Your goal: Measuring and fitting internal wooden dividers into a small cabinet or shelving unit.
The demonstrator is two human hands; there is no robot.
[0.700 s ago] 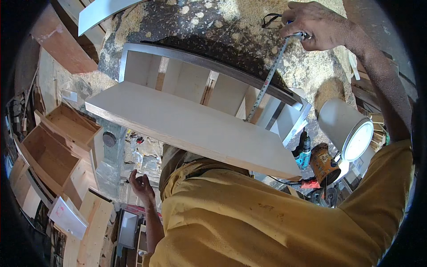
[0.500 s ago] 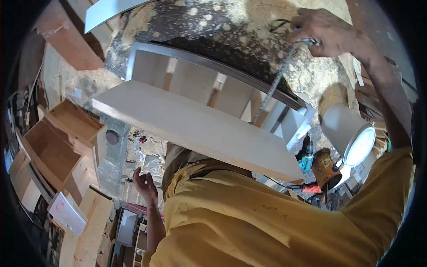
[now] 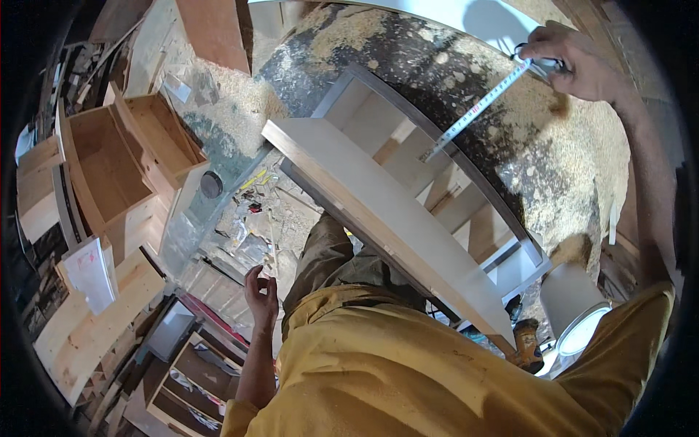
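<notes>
At the upper right, my right hand (image 3: pixel 579 64) is closed on a tape measure (image 3: pixel 477 109). Its pale blade stretches down and left across the dark rim of a box-like cabinet frame (image 3: pixel 466 164); the blade's end sits over the slatted inside. A long white board with a wooden edge (image 3: pixel 393 204) lies along the near side of the frame. My left hand (image 3: pixel 262 300) hangs low beside my trouser leg, fingers loosely bent and apart, holding nothing.
Wooden drawer boxes (image 3: pixel 109 171) stand at the left, near a pine board (image 3: pixel 98 320). A white bucket (image 3: pixel 571 309) and a rusty can (image 3: pixel 528 346) are at the right. Sawdust covers the dark work surface (image 3: pixel 349 44). A white curved panel (image 3: pixel 444 13) lies at the far edge.
The view has turned, so the cabinet frame slants more steeply. My right hand appears farther right, still on the tape measure. The left hand stays low with nothing in it.
</notes>
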